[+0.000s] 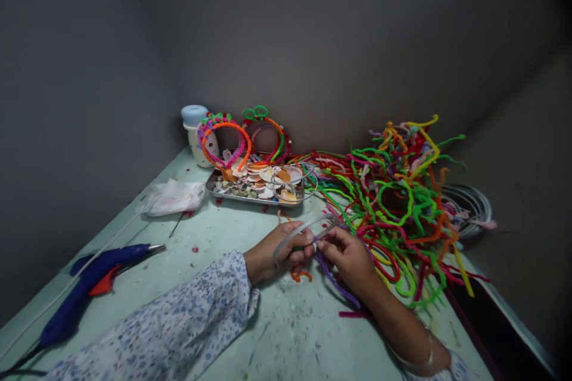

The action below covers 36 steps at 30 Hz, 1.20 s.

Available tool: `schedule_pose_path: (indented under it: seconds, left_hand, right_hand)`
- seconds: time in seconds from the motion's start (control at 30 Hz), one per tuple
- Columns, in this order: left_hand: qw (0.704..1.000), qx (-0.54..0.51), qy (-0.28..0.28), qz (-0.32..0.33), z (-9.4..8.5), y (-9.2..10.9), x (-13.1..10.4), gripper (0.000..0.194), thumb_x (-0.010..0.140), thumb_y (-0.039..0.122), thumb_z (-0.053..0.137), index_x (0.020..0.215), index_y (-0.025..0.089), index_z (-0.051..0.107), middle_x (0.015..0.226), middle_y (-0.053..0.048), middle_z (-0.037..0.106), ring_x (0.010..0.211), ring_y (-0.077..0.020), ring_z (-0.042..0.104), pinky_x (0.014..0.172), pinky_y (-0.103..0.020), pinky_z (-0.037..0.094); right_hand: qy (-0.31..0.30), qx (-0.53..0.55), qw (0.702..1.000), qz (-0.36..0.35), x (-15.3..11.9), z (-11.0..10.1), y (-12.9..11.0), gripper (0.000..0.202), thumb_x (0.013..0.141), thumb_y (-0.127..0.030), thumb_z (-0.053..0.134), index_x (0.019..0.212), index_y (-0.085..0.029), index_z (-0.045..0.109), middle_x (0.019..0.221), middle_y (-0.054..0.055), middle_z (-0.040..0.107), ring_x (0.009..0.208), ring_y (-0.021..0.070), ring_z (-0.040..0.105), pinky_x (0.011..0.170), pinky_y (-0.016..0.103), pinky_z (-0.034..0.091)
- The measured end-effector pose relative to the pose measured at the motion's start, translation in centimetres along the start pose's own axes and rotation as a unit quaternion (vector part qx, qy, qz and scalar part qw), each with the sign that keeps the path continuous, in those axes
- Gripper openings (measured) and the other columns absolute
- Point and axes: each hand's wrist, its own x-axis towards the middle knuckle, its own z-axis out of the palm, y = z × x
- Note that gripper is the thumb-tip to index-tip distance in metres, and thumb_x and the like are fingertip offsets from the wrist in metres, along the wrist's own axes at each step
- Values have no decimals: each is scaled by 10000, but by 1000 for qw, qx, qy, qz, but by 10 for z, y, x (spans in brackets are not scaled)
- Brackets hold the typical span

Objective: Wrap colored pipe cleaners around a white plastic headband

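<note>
The glue gun (pixel 74 294) is dark blue with a red trigger (pixel 106 281). The left sleeve (pixel 179 315) is white with blue speckles. Green, orange, red and yellow mix in the pipe cleaners (pixel 402 202); the tabletop (pixel 277 333) is pale mint.

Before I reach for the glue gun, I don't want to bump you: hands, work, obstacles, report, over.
Left hand holding pale headband. Right hand pinching purple pipe cleaner at it. Tangled pipe cleaners crowd right side. White cord close by glue gun.

pale green tabletop (pixel 286 333) | left edge: blue glue gun (pixel 84 292) | far edge: metal tray of shells (pixel 257 197), cream jar with blue lid (pixel 201 143) | right edge: multicolored pipe-cleaner pile (pixel 402 202)
</note>
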Motion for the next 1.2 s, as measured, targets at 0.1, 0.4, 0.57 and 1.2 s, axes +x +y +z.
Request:
schedule_pose_path:
  seconds: [0.1, 0.4, 0.57, 1.2]
  left_hand:
    - [1000, -11, -7, -9, -1, 1, 2, 158, 726, 241, 621, 763, 161, 489, 573, 45, 516, 359, -12, 295, 367, -153, 159]
    - [997, -34, -38, -49, -5, 5, 1, 114, 717, 213, 608, 731, 137, 525, 543, 36, 509, 329, -13, 268, 364, -187, 117]
    - [995, -43, -62, -61, -6, 9, -1, 120, 713, 220, 604, 705, 121, 537, 517, 46, 471, 335, -10, 241, 367, -194, 116]
    - [991, -79, -84, -67, -4, 10, -3, 131, 723, 189, 621, 705, 126, 507, 555, 43, 475, 348, -3, 242, 368, -176, 134]
  right_hand:
    - [4, 7, 1000, 1, -1, 0, -3, 186, 725, -348, 640, 692, -178, 572, 573, -34, 515, 508, 105, 422, 469, 224, 340]
    - [-15, 3, 1000, -16, -2, -1, -10, 182, 719, -348, 646, 675, -181, 585, 562, -39, 508, 513, 108, 426, 486, 230, 349]
    - [-27, -1, 999, -39, -2, 0, -9, 192, 736, -349, 645, 666, -182, 578, 583, -36, 519, 543, 116, 459, 529, 237, 386]
    - [-46, 45, 998, -17, -3, -3, -4, 199, 752, -365, 664, 788, -174, 623, 676, -11, 580, 584, 122, 514, 536, 232, 415]
